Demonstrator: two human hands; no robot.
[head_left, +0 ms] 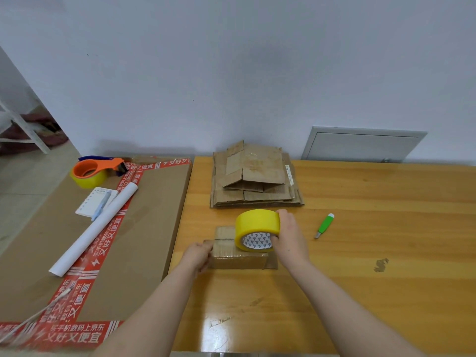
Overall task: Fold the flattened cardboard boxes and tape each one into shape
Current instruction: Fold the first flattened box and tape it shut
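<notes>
Wooden table (360,253) underneath. Stack of flattened cardboard boxes (255,176), brown and creased, well beyond both grips. Small folded box (239,258), brown, top seam showing, between the hands; left end gripped by curled left hand (198,256). Yellow tape roll (255,225) on edge atop box, clasped by right hand (291,235). Green knife (324,225) right of that grip.
</notes>
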